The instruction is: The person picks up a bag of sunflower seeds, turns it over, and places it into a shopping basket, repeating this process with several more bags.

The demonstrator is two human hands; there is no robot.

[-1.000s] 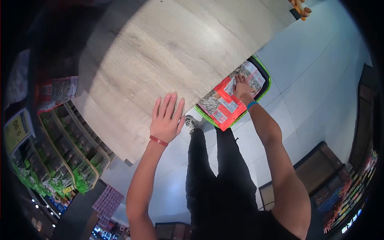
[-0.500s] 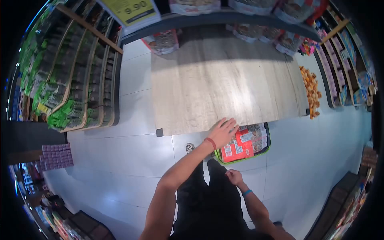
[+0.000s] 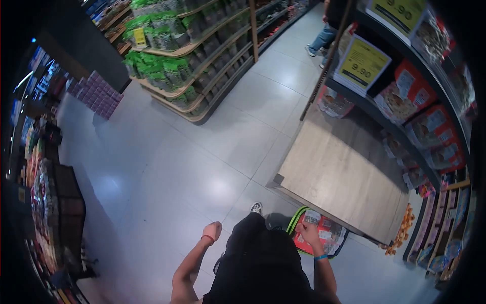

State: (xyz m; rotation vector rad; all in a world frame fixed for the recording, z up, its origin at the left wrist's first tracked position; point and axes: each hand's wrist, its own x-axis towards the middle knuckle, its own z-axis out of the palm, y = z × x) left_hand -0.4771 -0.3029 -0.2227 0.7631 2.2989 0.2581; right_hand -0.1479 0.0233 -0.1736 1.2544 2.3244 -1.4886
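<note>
My left hand point(image 3: 212, 231) hangs at my side, curled into a fist with nothing in it, a red band on the wrist. My right hand point(image 3: 307, 233), with a blue wristband, is also curled shut. It shows over the near rim of a green-rimmed basket point(image 3: 295, 219) filled with red snack packets point(image 3: 331, 235). I cannot tell whether the hand touches the basket. The basket sits at the edge of a low wooden platform point(image 3: 344, 172), beside my dark trousers and shoe point(image 3: 256, 207).
Shelves of red packets point(image 3: 420, 126) with yellow 9.90 signs point(image 3: 362, 63) line the right. Curved shelves of green packets point(image 3: 187, 40) stand ahead, purple boxes point(image 3: 96, 93) and a dark display point(image 3: 55, 202) to the left. Another person's legs point(image 3: 319, 35) are far ahead.
My left hand has left the wooden platform and dropped to my side in a fist. The view has swung left and up, from the platform to the open aisle floor.
</note>
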